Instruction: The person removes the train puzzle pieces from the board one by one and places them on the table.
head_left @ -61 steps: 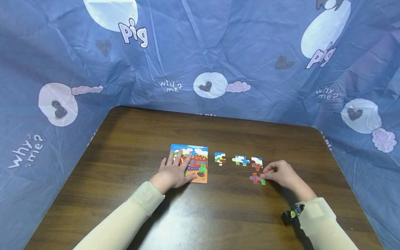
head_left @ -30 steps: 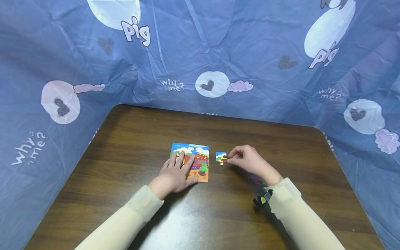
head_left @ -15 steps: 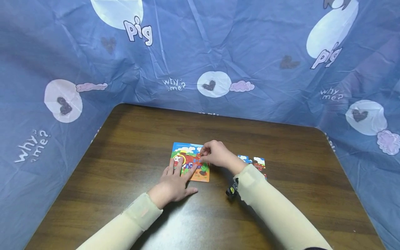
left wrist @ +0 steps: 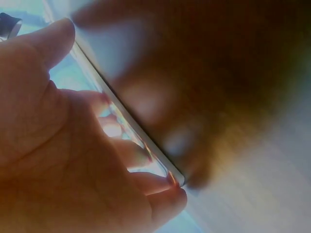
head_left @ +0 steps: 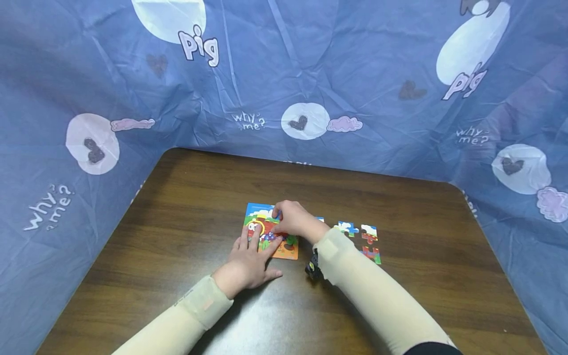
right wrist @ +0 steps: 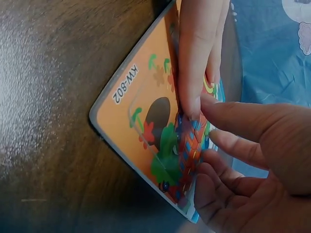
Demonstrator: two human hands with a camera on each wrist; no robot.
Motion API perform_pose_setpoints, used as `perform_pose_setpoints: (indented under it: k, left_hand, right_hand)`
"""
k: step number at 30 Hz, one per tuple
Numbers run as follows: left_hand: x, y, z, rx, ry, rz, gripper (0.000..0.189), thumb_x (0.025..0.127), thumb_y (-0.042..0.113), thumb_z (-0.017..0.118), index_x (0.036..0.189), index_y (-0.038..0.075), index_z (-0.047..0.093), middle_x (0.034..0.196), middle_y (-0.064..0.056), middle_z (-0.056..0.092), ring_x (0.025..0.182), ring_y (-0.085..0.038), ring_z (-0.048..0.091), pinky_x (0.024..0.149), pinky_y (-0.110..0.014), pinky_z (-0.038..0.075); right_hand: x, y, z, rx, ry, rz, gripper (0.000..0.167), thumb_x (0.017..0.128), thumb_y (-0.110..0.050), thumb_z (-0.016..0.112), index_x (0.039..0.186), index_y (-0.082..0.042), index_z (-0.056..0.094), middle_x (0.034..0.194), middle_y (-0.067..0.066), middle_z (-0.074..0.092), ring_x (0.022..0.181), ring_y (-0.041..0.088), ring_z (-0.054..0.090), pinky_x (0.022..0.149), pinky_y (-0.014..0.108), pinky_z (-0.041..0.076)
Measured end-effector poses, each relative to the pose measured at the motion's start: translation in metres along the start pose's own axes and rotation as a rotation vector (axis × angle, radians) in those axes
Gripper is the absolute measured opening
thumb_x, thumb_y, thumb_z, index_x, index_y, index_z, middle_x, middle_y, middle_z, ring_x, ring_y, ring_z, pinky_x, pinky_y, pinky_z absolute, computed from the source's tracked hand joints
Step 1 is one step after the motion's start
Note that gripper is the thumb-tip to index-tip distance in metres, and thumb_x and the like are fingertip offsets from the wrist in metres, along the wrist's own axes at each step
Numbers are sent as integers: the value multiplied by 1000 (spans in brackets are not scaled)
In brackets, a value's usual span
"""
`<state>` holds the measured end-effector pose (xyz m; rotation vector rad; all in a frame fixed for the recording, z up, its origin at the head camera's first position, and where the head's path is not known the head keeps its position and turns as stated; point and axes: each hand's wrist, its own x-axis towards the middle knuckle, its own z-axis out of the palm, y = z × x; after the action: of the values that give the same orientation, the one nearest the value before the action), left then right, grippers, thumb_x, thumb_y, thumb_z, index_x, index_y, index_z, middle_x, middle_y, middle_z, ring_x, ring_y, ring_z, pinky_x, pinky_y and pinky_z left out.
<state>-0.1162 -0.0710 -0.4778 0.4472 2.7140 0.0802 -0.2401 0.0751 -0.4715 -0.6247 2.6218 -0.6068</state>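
Note:
A jigsaw board [head_left: 284, 252] with a red train picture lies on the brown table. My left hand [head_left: 248, 264] rests flat on its lower left part, fingers spread, and the left wrist view shows its fingertips over the board's edge [left wrist: 131, 122]. My right hand [head_left: 295, 218] is over the board's upper right, thumb and fingers bent together round what seems a small reddish puzzle piece, mostly hidden. In the right wrist view, the right fingertips [right wrist: 209, 104] meet the train picture beside a left finger [right wrist: 197, 53]. The board's lower corner shows orange ground.
Right of the board lie several loose puzzle pieces: a cloud piece [head_left: 348, 227], a white and red piece [head_left: 369, 232] and a red and green piece [head_left: 372, 254]. Another is partly behind the right wrist. A blue printed cloth [head_left: 310, 74] hangs behind the table [head_left: 213, 190].
The right hand has moved left from the loose pieces to the board, then slightly farther left across it. The left hand has slid down a little, uncovering the train's front.

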Motion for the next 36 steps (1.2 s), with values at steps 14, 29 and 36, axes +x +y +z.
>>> perform_pose_setpoints:
  k: [14, 29, 36]
  left_hand:
    - [0, 1, 2, -19, 18, -9, 82, 94, 74, 48, 163, 34, 27, 166, -26, 8, 147, -54, 7, 115, -58, 23]
    - [2, 0, 1, -7, -9, -11, 83, 93, 76, 45, 163, 37, 22, 166, -24, 6, 148, -53, 3, 116, -59, 18]
    - [2, -1, -1, -21, -32, -29, 84, 92, 77, 46, 163, 40, 21, 168, -21, 3, 149, -51, 0, 113, -66, 17]
  right_hand:
    - [-1, -6, -1, 39, 6, 63, 27, 86, -21, 84, 103, -5, 71, 90, 1, 63, 84, 17, 58, 76, 32, 50]
    - [-6, -1, -3, 284, 25, 77, 20, 89, -11, 80, 104, -6, 67, 84, 2, 68, 75, 16, 65, 66, 32, 52]
    - [-8, 4, -3, 326, 34, 64, 23, 90, -11, 80, 110, -7, 71, 80, -1, 71, 73, 14, 69, 65, 32, 54]
